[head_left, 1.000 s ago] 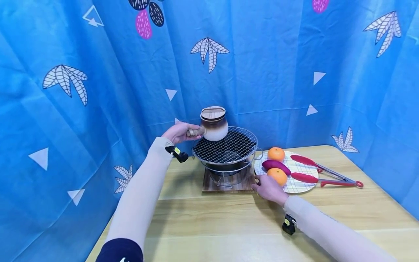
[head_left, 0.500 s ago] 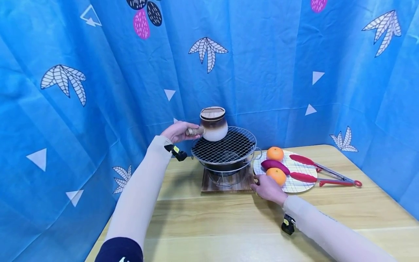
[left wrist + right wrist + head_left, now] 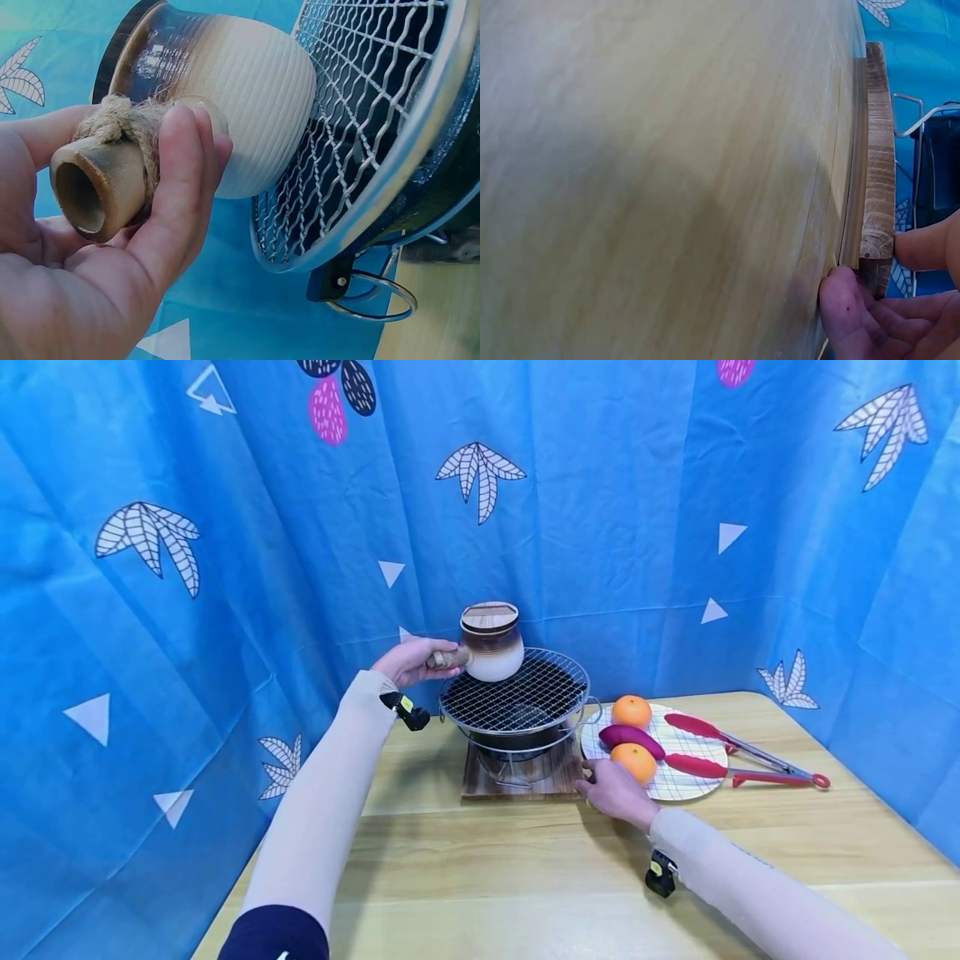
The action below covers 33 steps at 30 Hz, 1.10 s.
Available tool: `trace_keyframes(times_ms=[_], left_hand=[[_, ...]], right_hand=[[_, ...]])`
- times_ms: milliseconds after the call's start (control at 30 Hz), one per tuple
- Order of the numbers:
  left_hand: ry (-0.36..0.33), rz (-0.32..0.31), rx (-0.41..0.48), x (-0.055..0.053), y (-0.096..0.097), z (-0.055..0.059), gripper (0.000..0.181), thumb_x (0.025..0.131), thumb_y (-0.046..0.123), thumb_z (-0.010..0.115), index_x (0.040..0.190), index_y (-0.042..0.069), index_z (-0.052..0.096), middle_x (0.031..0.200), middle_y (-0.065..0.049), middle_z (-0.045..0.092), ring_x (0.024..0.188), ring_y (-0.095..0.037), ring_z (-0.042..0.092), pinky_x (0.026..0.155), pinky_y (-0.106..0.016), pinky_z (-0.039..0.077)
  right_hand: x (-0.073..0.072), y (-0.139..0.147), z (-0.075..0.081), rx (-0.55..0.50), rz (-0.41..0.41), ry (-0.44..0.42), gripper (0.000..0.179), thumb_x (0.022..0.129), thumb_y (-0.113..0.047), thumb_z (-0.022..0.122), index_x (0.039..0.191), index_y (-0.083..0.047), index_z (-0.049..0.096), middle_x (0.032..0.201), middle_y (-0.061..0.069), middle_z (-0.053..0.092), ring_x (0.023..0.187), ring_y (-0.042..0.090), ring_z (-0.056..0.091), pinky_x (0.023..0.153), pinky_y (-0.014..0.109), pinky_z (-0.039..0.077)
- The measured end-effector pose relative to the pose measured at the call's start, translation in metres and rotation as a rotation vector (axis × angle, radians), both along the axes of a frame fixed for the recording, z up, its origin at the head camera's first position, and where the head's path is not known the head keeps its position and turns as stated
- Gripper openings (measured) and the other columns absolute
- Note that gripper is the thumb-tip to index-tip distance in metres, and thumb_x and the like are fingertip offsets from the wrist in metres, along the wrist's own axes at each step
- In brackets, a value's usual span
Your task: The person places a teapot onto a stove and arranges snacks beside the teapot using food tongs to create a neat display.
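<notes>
My left hand (image 3: pixel 410 663) grips the hollow, twine-wrapped handle (image 3: pixel 105 176) of a small side-handle ceramic pot (image 3: pixel 495 657). Brown shades to ribbed white down the pot's side, and a wooden lid (image 3: pixel 489 615) covers it. The pot is upright at the left part of a round wire grill rack (image 3: pixel 547 689); whether its base touches the mesh I cannot tell. Under the grill's black bowl lies a dark wooden board (image 3: pixel 480 781). At that board's front right corner is my right hand (image 3: pixel 618 793), pinching the edge between thumb and fingers in the right wrist view.
Right of the grill, a white checked plate (image 3: pixel 701 787) bears two oranges (image 3: pixel 632 712) and a purple elongated vegetable (image 3: pixel 632 742). Red-tipped tongs (image 3: pixel 772 775) lie partly across it. A blue curtain (image 3: pixel 600 527) encloses the wooden table (image 3: pixel 480 877) at back and sides.
</notes>
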State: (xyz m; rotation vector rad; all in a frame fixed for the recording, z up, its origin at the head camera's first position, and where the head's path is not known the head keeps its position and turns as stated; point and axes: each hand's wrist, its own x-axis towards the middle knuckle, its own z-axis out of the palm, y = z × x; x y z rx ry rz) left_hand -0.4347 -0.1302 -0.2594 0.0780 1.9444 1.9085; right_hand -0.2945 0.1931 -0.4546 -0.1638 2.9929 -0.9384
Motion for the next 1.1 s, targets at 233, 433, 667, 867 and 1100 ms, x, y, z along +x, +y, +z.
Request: trace_keyframes(times_ms=[233,433,667,867,1100], left_hand=[[0.018,0.001,-0.005,0.002,0.003,-0.001,0.046,0.102,0.012,0.057,0.142,-0.005,0.044,0.123,-0.02,0.054,0.083,-0.022,0.07,0.085,-0.027,0.062],[0.063,-0.025,-0.082,0.006,0.004,0.0,0.046,0.103,0.025,0.057,0.14,-0.001,0.05,0.121,-0.018,0.06,0.088,-0.024,0.072,0.088,-0.03,0.062],[0.151,0.016,-0.221,0.015,-0.008,0.0,0.057,0.102,0.042,0.056,0.137,-0.002,0.052,0.118,-0.019,0.065,0.083,-0.021,0.073,0.092,-0.037,0.061],[0.195,0.054,-0.283,0.026,-0.027,-0.004,0.068,0.099,0.053,0.056,0.145,0.004,0.045,0.132,-0.021,0.061,0.092,-0.021,0.074,0.09,-0.036,0.062],[0.221,0.086,-0.267,0.042,-0.041,-0.009,0.07,0.099,0.056,0.054,0.143,0.002,0.049,0.136,-0.023,0.061,0.097,-0.019,0.072,0.091,-0.035,0.061]], right_hand=[[0.0,0.001,-0.001,-0.023,0.0,-0.019,0.053,0.095,-0.025,0.069,0.137,0.005,0.056,0.074,0.004,0.059,0.062,0.017,0.055,0.053,0.029,0.044],[0.0,0.002,-0.001,-0.009,-0.002,-0.005,0.053,0.095,-0.025,0.069,0.136,0.004,0.058,0.078,0.004,0.062,0.065,0.017,0.056,0.053,0.029,0.045],[0.0,0.002,0.0,-0.029,0.005,-0.003,0.052,0.095,-0.024,0.069,0.136,0.005,0.058,0.076,0.004,0.06,0.061,0.017,0.054,0.052,0.028,0.043],[0.001,0.002,-0.001,-0.015,0.022,0.034,0.049,0.093,-0.023,0.07,0.133,0.005,0.06,0.079,0.005,0.062,0.066,0.018,0.055,0.054,0.028,0.043],[0.001,0.003,0.0,-0.007,0.03,0.05,0.049,0.093,-0.023,0.07,0.132,0.005,0.061,0.086,0.006,0.065,0.07,0.018,0.057,0.056,0.028,0.045]])
